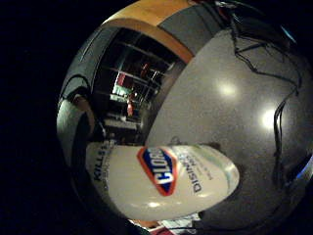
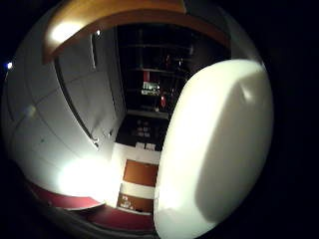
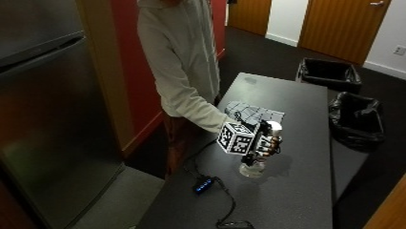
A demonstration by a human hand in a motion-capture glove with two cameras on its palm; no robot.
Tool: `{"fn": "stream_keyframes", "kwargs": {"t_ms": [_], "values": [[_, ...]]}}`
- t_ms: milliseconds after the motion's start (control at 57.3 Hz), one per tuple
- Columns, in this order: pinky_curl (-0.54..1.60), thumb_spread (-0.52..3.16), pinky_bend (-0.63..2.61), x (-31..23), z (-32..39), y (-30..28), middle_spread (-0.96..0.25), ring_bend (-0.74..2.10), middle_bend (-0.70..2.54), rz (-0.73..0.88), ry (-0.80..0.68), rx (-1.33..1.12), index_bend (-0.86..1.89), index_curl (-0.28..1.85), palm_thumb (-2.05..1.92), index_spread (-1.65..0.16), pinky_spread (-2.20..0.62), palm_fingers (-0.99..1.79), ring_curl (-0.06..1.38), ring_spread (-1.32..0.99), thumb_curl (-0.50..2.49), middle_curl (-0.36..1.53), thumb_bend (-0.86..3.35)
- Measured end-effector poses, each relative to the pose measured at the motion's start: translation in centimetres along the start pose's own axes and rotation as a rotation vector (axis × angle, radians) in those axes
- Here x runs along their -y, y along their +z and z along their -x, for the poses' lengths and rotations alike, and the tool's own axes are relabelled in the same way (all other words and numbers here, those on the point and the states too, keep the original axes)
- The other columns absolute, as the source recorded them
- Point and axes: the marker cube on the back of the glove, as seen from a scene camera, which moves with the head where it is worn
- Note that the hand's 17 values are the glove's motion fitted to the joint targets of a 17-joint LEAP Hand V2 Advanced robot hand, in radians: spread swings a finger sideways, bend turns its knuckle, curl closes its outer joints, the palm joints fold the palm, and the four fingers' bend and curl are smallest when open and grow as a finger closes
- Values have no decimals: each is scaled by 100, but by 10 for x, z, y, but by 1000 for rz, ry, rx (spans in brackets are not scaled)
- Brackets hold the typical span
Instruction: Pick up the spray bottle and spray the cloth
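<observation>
Bottle grasped, apparently lifted just off the dark table [image 3: 298,191]; spraying not yet done. Starting left in the outside view: gloved right hand [image 3: 263,143], fingers curled round the upper part of the spray bottle [image 3: 254,164], held upright. Checked cloth [image 3: 254,113] lying flat on the table, near the bottle at about twelve o'clock.

Person [image 3: 181,62] — light grey long-sleeved zip top; black glove with straps on right hand [image 3: 265,143].
</observation>
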Motion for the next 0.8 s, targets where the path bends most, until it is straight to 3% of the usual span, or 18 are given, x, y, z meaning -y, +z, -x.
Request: {"fn": "stream_keyframes", "kwargs": {"t_ms": [331, 610, 802], "values": [[38, 11, 32, -8, 70, -24, -16, 59, 58, 277, -285, -181, 22, 51, 104, -26, -23, 133, 46, -20, 73, 52, -3], [38, 9, 34, -58, 152, -17, -16, 60, 58, 731, -541, -656, 24, 54, 103, -26, -23, 134, 47, -20, 75, 52, -3], [39, 7, 35, -92, 173, -11, -16, 60, 59, 867, -633, -957, 24, 54, 103, -26, -23, 135, 47, -20, 76, 52, -3]]}}
